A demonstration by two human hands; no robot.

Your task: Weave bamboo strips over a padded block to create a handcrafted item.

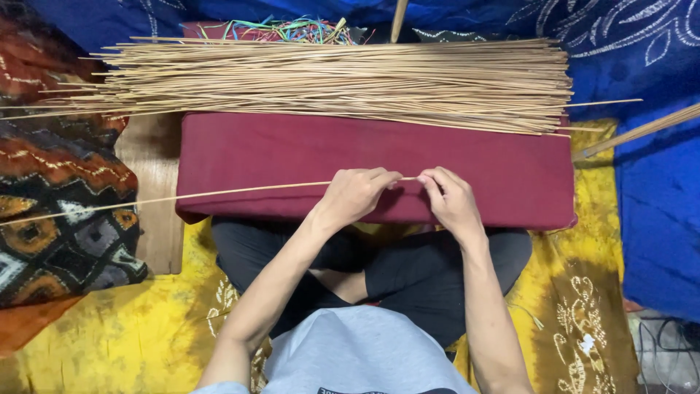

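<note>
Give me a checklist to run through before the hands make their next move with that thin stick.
1. Left hand grips the thin stick: ok, fingers closed round it.
2. Right hand on the stick's near end: ok, fingertips pinch it where the hands meet.
3. Stick supported: ok, it lies across the maroon cushion and runs out past its left edge.
4. Stick whole along its length: cannot tell, too thin to judge.
5. Supply within sight: ok, the pile of sticks lies along the cushion's far edge.
6. Coloured strips free of the pile: cannot tell, they lie behind it, partly hidden.
</note>
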